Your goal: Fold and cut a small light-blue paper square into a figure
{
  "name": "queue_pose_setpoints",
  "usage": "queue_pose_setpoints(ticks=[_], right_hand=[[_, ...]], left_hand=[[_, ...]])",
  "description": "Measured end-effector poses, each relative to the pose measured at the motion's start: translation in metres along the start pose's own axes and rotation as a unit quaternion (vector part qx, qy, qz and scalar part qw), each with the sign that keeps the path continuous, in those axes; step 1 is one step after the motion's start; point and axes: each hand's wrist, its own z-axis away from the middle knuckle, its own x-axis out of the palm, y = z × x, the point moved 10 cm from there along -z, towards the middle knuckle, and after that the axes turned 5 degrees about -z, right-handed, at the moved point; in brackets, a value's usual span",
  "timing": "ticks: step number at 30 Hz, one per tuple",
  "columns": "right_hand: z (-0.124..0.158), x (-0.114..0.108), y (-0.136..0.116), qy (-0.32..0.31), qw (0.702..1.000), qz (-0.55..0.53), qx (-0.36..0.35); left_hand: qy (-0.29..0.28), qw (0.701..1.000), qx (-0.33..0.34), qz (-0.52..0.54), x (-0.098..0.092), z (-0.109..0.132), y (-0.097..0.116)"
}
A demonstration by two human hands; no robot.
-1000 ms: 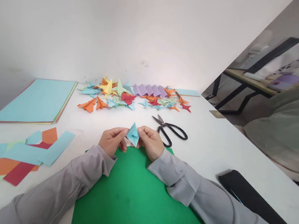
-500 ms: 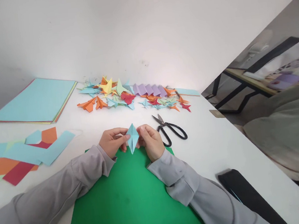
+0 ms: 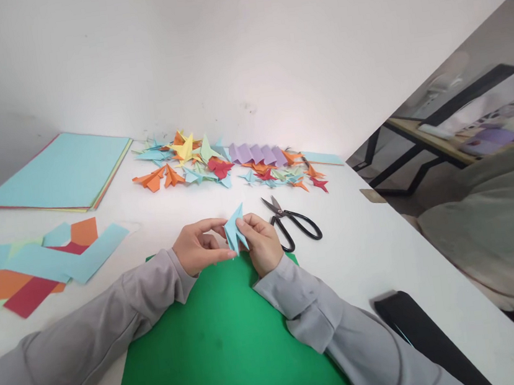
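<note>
A small folded light-blue paper piece [image 3: 234, 231] stands between my two hands, just above the far edge of a green sheet [image 3: 224, 346]. My left hand [image 3: 198, 248] pinches its lower left side with thumb and fingers. My right hand [image 3: 261, 242] grips its right side, fingers closed on the fold. The piece now stands narrow and tilted, its tip pointing up to the right. Both arms wear grey sleeves.
Black scissors [image 3: 293, 223] lie right of my right hand. Several folded coloured paper figures [image 3: 225, 165] are heaped at the back. A stack of coloured sheets [image 3: 60, 173] and paper offcuts [image 3: 43, 262] lie left. A black object [image 3: 424, 334] sits near the table's right edge.
The blue piece has gone from a broad diamond to a narrow, tilted shape. My left fingers shifted lower on it; my right hand stayed put.
</note>
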Motion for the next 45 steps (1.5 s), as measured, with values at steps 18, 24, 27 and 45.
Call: queue_pose_setpoints(ticks=[18, 24, 27, 45], right_hand=[[0.005, 0.010, -0.005, -0.062, 0.997, 0.048, -0.023], [0.004, 0.010, -0.010, -0.044, 0.998, 0.022, -0.041], [0.002, 0.005, -0.010, -0.022, 0.999, 0.001, -0.043], [0.003, 0.005, -0.011, -0.037, 0.993, 0.086, -0.066]], left_hand=[[0.089, 0.992, 0.083, -0.028, -0.016, 0.003, 0.021], [0.091, 0.995, 0.000, 0.028, -0.019, 0.002, 0.009], [0.092, 0.995, -0.016, 0.044, -0.020, 0.001, 0.003], [0.106, 0.994, -0.024, 0.024, -0.023, -0.002, -0.005]])
